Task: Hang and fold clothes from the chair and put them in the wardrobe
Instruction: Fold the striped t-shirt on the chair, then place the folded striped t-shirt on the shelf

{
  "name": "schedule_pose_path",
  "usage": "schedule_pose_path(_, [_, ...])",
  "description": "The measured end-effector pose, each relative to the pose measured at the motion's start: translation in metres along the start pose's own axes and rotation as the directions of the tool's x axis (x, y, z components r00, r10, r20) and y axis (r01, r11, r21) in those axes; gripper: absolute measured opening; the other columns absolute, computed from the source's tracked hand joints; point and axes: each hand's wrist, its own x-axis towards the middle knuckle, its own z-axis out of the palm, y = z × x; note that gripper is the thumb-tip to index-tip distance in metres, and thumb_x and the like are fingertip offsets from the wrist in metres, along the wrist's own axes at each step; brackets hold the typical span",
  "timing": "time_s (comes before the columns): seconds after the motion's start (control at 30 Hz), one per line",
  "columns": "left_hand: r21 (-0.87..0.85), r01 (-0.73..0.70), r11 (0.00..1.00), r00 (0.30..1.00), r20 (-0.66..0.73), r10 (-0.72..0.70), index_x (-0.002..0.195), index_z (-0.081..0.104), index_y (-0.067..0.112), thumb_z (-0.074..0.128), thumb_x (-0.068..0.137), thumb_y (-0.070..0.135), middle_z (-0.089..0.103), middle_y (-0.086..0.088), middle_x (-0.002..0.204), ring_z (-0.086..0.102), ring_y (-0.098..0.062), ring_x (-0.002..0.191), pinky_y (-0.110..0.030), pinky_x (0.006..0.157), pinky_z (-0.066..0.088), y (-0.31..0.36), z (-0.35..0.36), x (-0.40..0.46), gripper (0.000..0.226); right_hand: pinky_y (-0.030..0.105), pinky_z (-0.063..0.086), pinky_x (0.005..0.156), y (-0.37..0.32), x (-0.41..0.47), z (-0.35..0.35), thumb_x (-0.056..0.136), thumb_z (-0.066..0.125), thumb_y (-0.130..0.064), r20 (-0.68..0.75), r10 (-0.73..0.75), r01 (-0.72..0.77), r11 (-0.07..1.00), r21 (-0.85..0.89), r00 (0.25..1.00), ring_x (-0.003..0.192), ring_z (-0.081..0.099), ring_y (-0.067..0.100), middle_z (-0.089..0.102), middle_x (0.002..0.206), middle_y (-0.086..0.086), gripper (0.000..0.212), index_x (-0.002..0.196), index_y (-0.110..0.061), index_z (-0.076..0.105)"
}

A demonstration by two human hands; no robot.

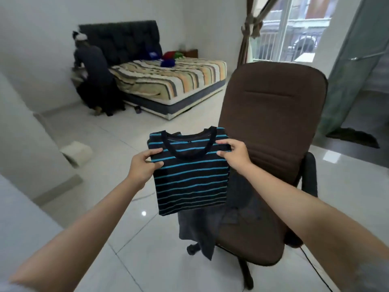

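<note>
A black T-shirt with blue stripes hangs folded in the air before me, neck opening up. My left hand pinches its left shoulder, and my right hand pinches its right shoulder. Behind it stands a brown office chair. Dark grey clothes lie on the chair's seat and hang over its front edge.
A bed with a striped sheet stands at the back, a person in dark clothes bent over beside it. A white box lies on the tiled floor at left. A glass door is at right.
</note>
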Motion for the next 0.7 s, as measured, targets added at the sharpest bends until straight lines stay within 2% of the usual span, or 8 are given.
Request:
schedule_pose_path(0.1, [-0.006,-0.060,0.998,0.993,-0.097,0.059,0.109,0.065,0.024,0.068,0.077,-0.008,0.062,-0.007,0.117,0.068,-0.024,0.094,-0.041,0.088,0.054,0.030,-0.067,-0.016,0.046,0.030,0.051,0.092,-0.061,0.012,0.049,0.076,0.073,0.003,0.067,-0.066,0.057,0.990,0.132,0.996,0.108,0.060,0.019,0.065,0.115,0.003,0.034,0.097,-0.025,0.070])
schedule_pose_path(0.17, [-0.005,-0.107,0.994,0.977,-0.186,0.104,0.113,0.063,0.023,0.069,0.075,-0.009,0.063,-0.004,0.114,0.068,-0.021,0.091,-0.040,0.087,0.054,0.048,-0.111,-0.030,0.050,0.029,0.052,0.089,-0.099,0.017,0.088,0.076,0.072,0.006,0.106,-0.098,0.075,0.976,0.202,0.990,0.104,0.060,0.018,0.065,0.114,0.005,0.033,0.096,-0.020,0.071])
schedule_pose_path(0.27, [0.025,-0.157,0.987,0.930,-0.332,0.156,0.116,0.062,0.023,0.071,0.075,-0.006,0.062,-0.002,0.114,0.068,-0.020,0.092,-0.036,0.085,0.056,0.066,-0.178,-0.055,0.051,0.035,0.052,0.091,-0.152,0.020,0.153,0.073,0.072,0.009,0.182,-0.169,0.111,0.950,0.292,0.969,0.103,0.060,0.020,0.065,0.102,-0.003,0.035,0.086,-0.023,0.071])
schedule_pose_path(0.3, [0.034,-0.165,0.986,0.913,-0.373,0.166,0.119,0.061,0.022,0.071,0.075,-0.006,0.063,0.000,0.111,0.069,-0.017,0.090,-0.034,0.083,0.057,0.071,-0.200,-0.064,0.052,0.032,0.052,0.089,-0.168,0.020,0.177,0.073,0.072,0.009,0.216,-0.201,0.129,0.944,0.305,0.955,0.102,0.060,0.018,0.064,0.098,-0.007,0.035,0.086,-0.023,0.070])
schedule_pose_path(0.4, [0.049,-0.177,0.983,0.846,-0.502,0.178,0.122,0.060,0.021,0.070,0.076,-0.006,0.067,0.004,0.098,0.071,-0.013,0.081,-0.034,0.082,0.058,0.082,-0.267,-0.094,0.054,0.015,0.049,0.073,-0.216,0.010,0.247,0.075,0.071,0.008,0.331,-0.304,0.180,0.917,0.356,0.894,0.092,0.059,0.007,0.059,0.095,-0.013,0.036,0.099,-0.018,0.069])
schedule_pose_path(0.43, [0.057,-0.182,0.982,0.820,-0.542,0.184,0.123,0.060,0.020,0.070,0.076,-0.007,0.069,0.005,0.094,0.071,-0.015,0.081,-0.035,0.083,0.057,0.084,-0.289,-0.104,0.055,0.014,0.049,0.071,-0.229,0.006,0.271,0.075,0.071,0.008,0.365,-0.332,0.186,0.905,0.382,0.870,0.091,0.058,0.005,0.059,0.096,-0.013,0.038,0.102,-0.019,0.068])
schedule_pose_path(0.57, [0.108,-0.175,0.979,0.714,-0.670,0.202,0.125,0.058,0.022,0.069,0.077,-0.005,0.069,-0.004,0.093,0.069,-0.023,0.087,-0.038,0.084,0.054,0.092,-0.369,-0.144,0.056,0.023,0.055,0.078,-0.274,-0.014,0.364,0.073,0.071,0.010,0.468,-0.437,0.200,0.858,0.474,0.768,0.096,0.062,0.013,0.063,0.106,-0.004,0.048,0.104,-0.026,0.067])
schedule_pose_path(0.7, [0.151,-0.173,0.973,0.613,-0.757,0.227,0.127,0.057,0.023,0.069,0.078,-0.004,0.068,-0.005,0.097,0.069,-0.020,0.089,-0.034,0.079,0.058,0.097,-0.431,-0.183,0.057,0.024,0.055,0.080,-0.313,-0.040,0.445,0.070,0.070,0.013,0.527,-0.500,0.169,0.815,0.554,0.687,0.095,0.064,0.014,0.065,0.104,-0.003,0.053,0.100,-0.031,0.068])
